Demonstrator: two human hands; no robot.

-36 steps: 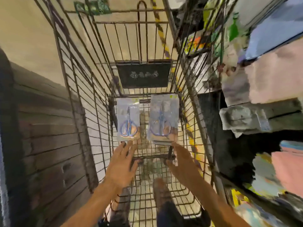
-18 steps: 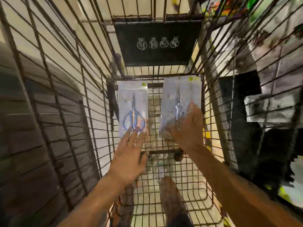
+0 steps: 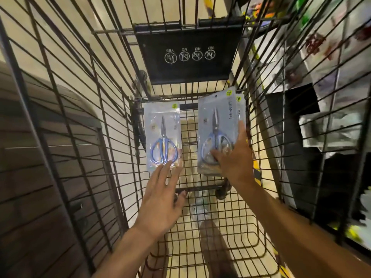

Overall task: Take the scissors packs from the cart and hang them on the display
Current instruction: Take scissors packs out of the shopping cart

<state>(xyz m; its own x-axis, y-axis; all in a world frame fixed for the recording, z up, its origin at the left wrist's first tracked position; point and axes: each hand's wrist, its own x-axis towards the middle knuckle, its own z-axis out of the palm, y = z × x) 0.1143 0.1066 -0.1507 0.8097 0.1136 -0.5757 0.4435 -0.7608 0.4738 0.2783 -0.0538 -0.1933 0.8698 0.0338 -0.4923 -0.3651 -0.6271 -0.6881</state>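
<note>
Seen from above, the black wire shopping cart (image 3: 112, 137) fills the view, and all places here are given from its black plastic child-seat flap (image 3: 188, 55) printed with four white round safety icons; left of the cart stands a dark brown slatted panel (image 3: 40, 157); below the flap and to its left, a clear plastic pack holding blue-handled scissors (image 3: 163, 137) lies flat on the cart's wire floor, blades pointing toward the flap; below that pack the left hand (image 3: 160, 205) reaches in palm down, fingers spread and nearly straight, its fingertips (image 3: 167, 164) at the pack's near edge, holding nothing; whether they touch the plastic I cannot tell; below the flap and to its right lies a second clear pack of blue-handled scissors (image 3: 217, 125), with the edge of another pack (image 3: 242, 109) showing just behind its right side; the right hand (image 3: 234, 157) lies over this pack's lower right part, fingers splayed across the handles and one finger along the right edge, pressed on the plastic; whether it grips it I cannot tell; right of the cart, blurred store shelving with pale packaged goods (image 3: 329, 125) shows through the wires.
</note>
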